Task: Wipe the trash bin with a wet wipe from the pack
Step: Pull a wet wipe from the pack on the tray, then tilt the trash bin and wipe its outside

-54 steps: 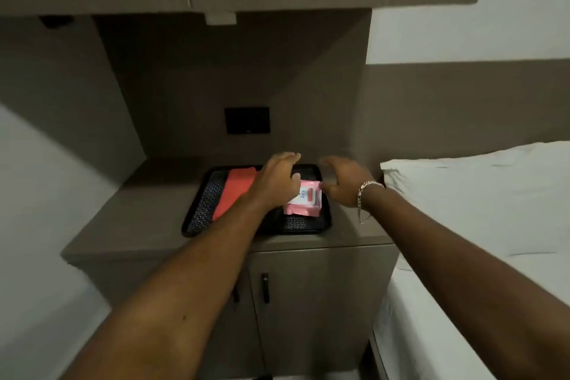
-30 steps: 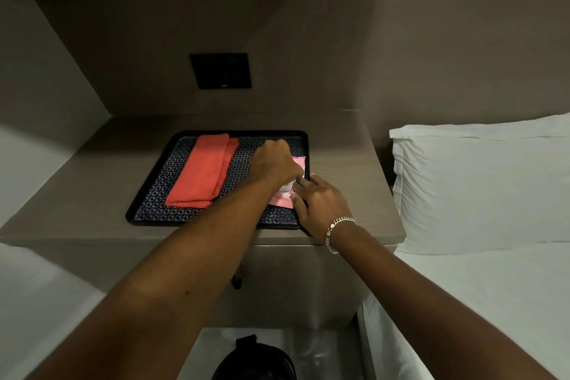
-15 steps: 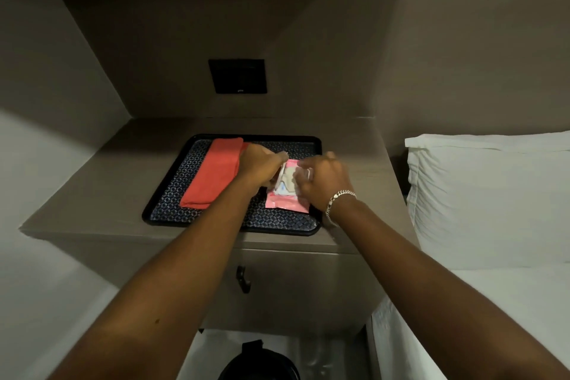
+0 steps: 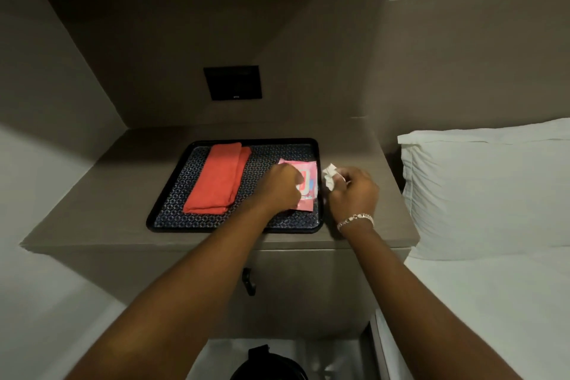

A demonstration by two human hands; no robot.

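The bed [image 4: 481,302] with its white pillow [image 4: 487,188] fills the right side, and the brown bench [image 4: 101,194] stands just beside it, under a dark wall panel [image 4: 233,82]. On the bench lies a black tray [image 4: 172,222] with a patterned floor. A folded orange cloth [image 4: 216,179] rests in the left half of the tray, its long axis going away from the person.

The pink pack [image 4: 308,185] lies flat in the right half of the tray, near the right rim. The left hand [image 4: 282,188] presses on the pack from above, fingers bent down on it; it seems to keep the pack in place. The right hand [image 4: 354,191] is just to the right of the tray, above the bench, and its fingers are closed on a crumpled white wet wipe [image 4: 330,177], which is apart from the pack.

The trash bin [image 4: 268,364] is the dark round thing at the bottom edge, on the floor below the front of the bench. Only its top shows. So the bin lies straight down and toward the person from both hands, a little nearer to the left arm, but the wipe is in the right hand. I judge that the right hand must come back over the bench edge and go down. The bench front with its small dark handle [image 4: 248,282] stands between, and the bed side is close on the right.
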